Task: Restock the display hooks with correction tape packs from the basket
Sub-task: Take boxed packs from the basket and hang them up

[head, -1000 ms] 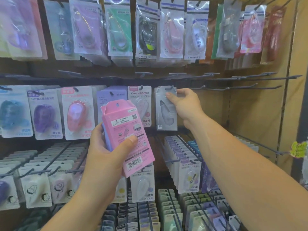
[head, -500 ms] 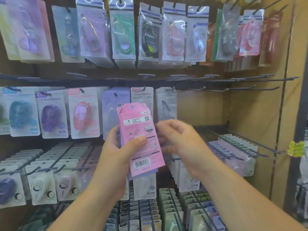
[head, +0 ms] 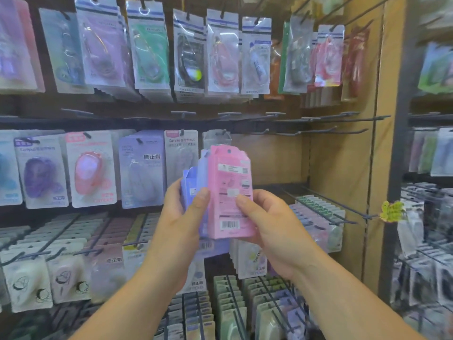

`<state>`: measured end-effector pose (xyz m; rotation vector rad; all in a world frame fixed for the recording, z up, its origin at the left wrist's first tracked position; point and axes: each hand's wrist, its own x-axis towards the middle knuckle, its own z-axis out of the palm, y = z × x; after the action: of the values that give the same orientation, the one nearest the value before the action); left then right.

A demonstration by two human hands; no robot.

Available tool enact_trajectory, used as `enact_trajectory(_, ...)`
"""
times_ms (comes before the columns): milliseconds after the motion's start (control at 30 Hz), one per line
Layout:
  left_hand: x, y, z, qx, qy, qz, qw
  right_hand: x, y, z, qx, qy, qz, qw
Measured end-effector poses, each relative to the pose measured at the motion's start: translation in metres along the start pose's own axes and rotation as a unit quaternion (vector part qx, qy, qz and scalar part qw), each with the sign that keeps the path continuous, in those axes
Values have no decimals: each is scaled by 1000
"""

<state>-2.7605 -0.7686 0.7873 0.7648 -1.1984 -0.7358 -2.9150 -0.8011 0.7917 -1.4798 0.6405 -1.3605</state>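
The left hand [head: 181, 222] is closed around a small stack of correction tape packs [head: 190, 182], its thumb lying across the front and its fingers wrapped behind. The right hand [head: 272, 227] pinches the pink pack [head: 230, 190] at the front of that stack, thumb on its printed face and fingers curled behind its lower right edge. The pink pack stands upright with its back label and barcode [head: 229, 224] facing the viewer, while blue and lilac packs fan out behind it to the left. The stack is held at chest height in the middle of the view, in front of the middle row of a shop display and not touching it. Just behind the pink pack's top hangs a clear pack [head: 217, 137] on its hook; to the left hang a white pack [head: 180, 155], a lilac boxed pack [head: 142, 168] and a card with a pink-red tape dispenser [head: 90, 170]. To the right of the clear pack, dark wire hooks [head: 343, 116] stick out from the rail in front of a wooden back panel [head: 274, 158]. Above is a blurred row of long clear sleeves [head: 188, 52] holding tape dispensers in several colours. Below the hands are densely packed rows of pastel packs [head: 230, 303] on long pegs. A yellow tag [head: 392, 211] sits on the end of a peg at the right, near a dark upright post [head: 397, 168] and a neighbouring rack — too blurred to read.
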Motion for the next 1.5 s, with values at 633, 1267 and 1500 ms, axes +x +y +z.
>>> enact_trajectory(633, -5, -7, 15, 24, -1, -17, 1000, -9, -4, -34, 61, -64, 59, 994)
enact_trajectory(1267, -3, -2, 32, 76, 68, 38, 994, -5, 9, -5, 11, 70, -36, 997)
enact_trajectory(1500, 7, -15, 25, 58, 18, 39, 997, 7, 14, -28, 147, 25, 51, 987)
